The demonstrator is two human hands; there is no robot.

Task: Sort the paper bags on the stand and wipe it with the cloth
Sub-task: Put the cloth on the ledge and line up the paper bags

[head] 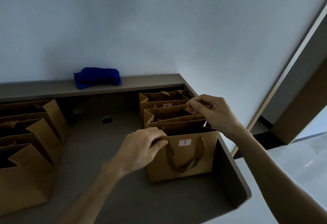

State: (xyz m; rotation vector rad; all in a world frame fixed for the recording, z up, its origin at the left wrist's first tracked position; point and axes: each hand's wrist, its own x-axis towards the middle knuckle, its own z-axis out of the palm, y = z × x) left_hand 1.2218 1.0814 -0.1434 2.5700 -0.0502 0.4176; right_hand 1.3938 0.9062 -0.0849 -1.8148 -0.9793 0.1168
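Three brown paper bags stand in a row at the right end of the grey stand [106, 170]. The nearest bag [192, 154] carries a white label marked 7 and a ribbon handle hanging down its front. My left hand [143, 147] grips the top left edge of this bag. My right hand [210, 110] pinches the top right rim of the middle bag [169, 113]. The far bag [162, 98] stands behind it. A folded blue cloth [97, 78] lies on the raised back ledge.
Several more brown bags [28, 146] stand in a row along the left side. A round cable hole [107, 120] sits in the stand's surface near the back. The stand's right edge [235, 167] drops to a pale floor; a door frame [283, 82] rises at the right.
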